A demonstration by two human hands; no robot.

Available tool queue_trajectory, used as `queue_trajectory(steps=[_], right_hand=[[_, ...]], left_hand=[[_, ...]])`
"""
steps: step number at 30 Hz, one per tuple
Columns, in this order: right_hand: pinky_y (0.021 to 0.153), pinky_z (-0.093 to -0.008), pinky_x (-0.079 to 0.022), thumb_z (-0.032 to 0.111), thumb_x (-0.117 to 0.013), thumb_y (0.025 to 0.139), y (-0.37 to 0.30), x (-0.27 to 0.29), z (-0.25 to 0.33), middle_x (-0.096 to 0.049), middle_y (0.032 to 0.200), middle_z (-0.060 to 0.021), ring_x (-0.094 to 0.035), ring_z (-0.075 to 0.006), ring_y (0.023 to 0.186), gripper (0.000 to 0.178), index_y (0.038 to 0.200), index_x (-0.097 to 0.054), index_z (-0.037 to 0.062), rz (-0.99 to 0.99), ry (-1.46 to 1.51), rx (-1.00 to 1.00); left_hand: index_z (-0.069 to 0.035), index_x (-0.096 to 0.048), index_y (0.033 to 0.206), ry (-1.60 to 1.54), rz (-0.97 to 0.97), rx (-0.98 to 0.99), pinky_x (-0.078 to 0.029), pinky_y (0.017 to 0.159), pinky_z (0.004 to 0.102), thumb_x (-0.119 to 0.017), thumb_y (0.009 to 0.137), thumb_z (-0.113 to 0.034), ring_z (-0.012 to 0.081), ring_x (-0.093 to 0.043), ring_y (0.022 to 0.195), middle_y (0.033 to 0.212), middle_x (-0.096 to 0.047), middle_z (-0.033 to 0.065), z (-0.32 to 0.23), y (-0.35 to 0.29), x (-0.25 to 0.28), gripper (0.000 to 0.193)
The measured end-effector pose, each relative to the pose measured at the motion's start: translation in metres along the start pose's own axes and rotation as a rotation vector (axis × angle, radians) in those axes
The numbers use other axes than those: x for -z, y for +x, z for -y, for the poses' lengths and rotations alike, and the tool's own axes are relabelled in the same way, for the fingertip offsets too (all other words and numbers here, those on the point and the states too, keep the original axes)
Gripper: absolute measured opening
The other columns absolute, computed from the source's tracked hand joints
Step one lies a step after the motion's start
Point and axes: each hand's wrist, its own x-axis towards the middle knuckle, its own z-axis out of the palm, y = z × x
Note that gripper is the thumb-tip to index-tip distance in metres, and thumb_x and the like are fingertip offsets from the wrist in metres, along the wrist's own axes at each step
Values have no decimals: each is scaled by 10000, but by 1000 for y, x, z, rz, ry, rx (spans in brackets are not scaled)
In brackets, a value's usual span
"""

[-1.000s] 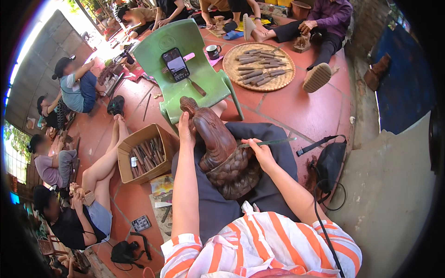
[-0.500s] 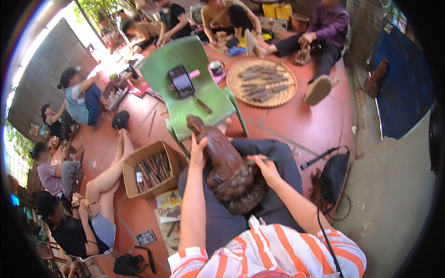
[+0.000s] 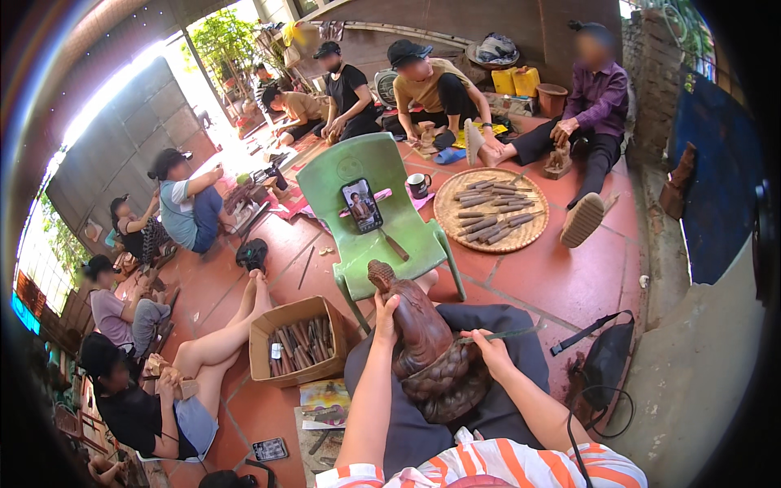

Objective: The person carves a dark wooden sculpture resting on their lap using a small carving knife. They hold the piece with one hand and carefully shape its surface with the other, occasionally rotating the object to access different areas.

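A dark brown carved wooden statue (image 3: 425, 332), a seated figure on a petalled base, leans tilted on my lap, its head away from me. Fingers of my left hand (image 3: 386, 319) are wrapped round its upper left side, just below the head. At the base's right edge, my right hand (image 3: 490, 351) pinches a thin, flat, greenish tool (image 3: 514, 333). One end of it meets the carving near the base, while the other sticks out to the right. Its exact kind is too small to make out. A dark cloth (image 3: 521, 376) covers my legs under the statue.
Ahead stands a green plastic chair (image 3: 370, 236) bearing a phone (image 3: 360, 205) and a chisel-like tool (image 3: 395, 246). A cardboard box (image 3: 303, 378) of tools sits left; a woven tray (image 3: 446, 213) of tools lies beyond. A black bag (image 3: 604, 358) is right. Several people sit around on the tiles.
My view has tilted upward, so the scene sits lower in the picture and more of the seated people shows. Both hands keep their holds on the statue and the thin tool.
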Motion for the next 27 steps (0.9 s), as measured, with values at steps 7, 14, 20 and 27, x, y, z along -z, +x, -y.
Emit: queue_trajectory(steps=[7,14,20,27], right_hand=[[913,-279,-414,290,-521,991,0,2,-6,-670,1112,-59,-566,-128,1001,324,1081,-650,6,4,6,38],[932,-290,-418,273,-530,986,-3,-1,6,-662,1132,-65,-563,-137,1043,316,1100,-643,0,-20,17,20],[1005,-329,-402,172,-553,972,-7,-51,102,-525,1347,-152,-541,-207,1186,226,1034,-642,-27,83,-37,483],[860,-359,-502,202,-554,957,-33,-105,256,-387,1438,-285,-628,-276,1059,243,929,-641,-23,58,-252,1407]], left_hand=[[-81,-333,1353,-45,-158,-6,-477,928,388,-831,712,-360,219,-528,1089,1199,-496,113,12,4,10,858],[-75,-385,1297,-126,-22,-8,-533,839,417,-803,746,-309,235,-594,995,1138,-551,106,11,6,8,730],[-63,-370,1313,-143,42,-4,-525,871,426,-797,756,-294,254,-582,1048,1160,-541,115,5,6,14,740],[2,-481,1251,-31,50,-45,-506,919,389,-742,795,-410,231,-608,1046,1146,-604,109,-4,-1,-1,667]])
